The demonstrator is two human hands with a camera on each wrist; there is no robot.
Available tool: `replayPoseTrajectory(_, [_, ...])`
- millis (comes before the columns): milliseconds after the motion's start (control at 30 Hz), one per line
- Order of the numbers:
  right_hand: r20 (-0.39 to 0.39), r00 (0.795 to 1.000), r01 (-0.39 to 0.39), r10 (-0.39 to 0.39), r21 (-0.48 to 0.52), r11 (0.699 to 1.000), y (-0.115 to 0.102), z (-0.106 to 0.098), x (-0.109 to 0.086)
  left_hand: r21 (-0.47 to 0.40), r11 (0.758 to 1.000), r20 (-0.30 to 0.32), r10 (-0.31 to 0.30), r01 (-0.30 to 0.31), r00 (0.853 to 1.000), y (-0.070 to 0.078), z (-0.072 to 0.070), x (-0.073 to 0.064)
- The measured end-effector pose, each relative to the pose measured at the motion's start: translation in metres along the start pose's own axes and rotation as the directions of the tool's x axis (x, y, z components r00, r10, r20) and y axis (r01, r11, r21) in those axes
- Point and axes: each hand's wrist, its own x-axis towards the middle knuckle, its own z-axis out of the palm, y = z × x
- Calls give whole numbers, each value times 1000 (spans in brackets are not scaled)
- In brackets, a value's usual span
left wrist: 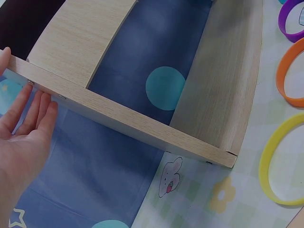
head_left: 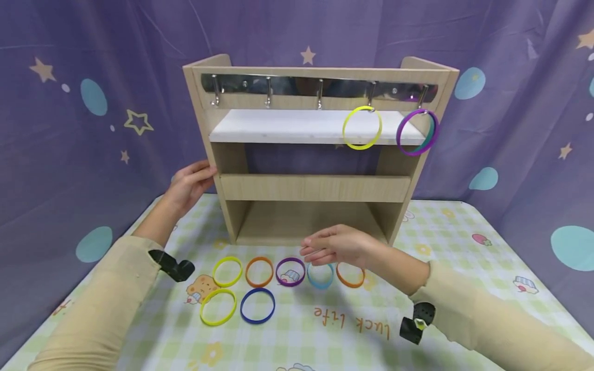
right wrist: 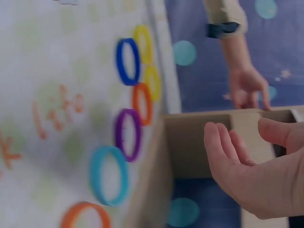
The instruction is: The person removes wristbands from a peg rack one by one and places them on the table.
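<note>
My left hand holds the left side panel of a wooden shelf, its thumb at the front edge and its fingers along the outer face. Over the tablecloth, in front of the shelf, my right hand hangs with loosely bent fingers and nothing in them. Below it lie a light blue wristband and an orange wristband, both partly hidden in the head view. A purple wristband lies just left of them. From hooks on the shelf hang a yellow wristband and, at the right end, a purple wristband with a teal one.
More wristbands lie at the left: an orange one, a dark blue one and two yellow ones. Several metal hooks line a shiny strip across the shelf's top. A purple curtain hangs behind.
</note>
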Motion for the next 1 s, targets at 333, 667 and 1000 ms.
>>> replayPoseTrajectory(333, [-65, 990, 126, -123, 47, 991, -42, -29, -24, -8, 1000, 3, 12, -12, 1000, -1, 0, 1])
replayPoseTrajectory(667, [-185, 958, 232, -218, 59, 971, -68, -50, -50, 7, 1000, -6, 6, -6, 1000, -1, 0, 1])
replayPoseTrajectory(1000, [-320, 914, 297, -250, 107, 949, -81, -63, -62, 38, 999, -16, -25, 26, 1000, 0, -1, 3])
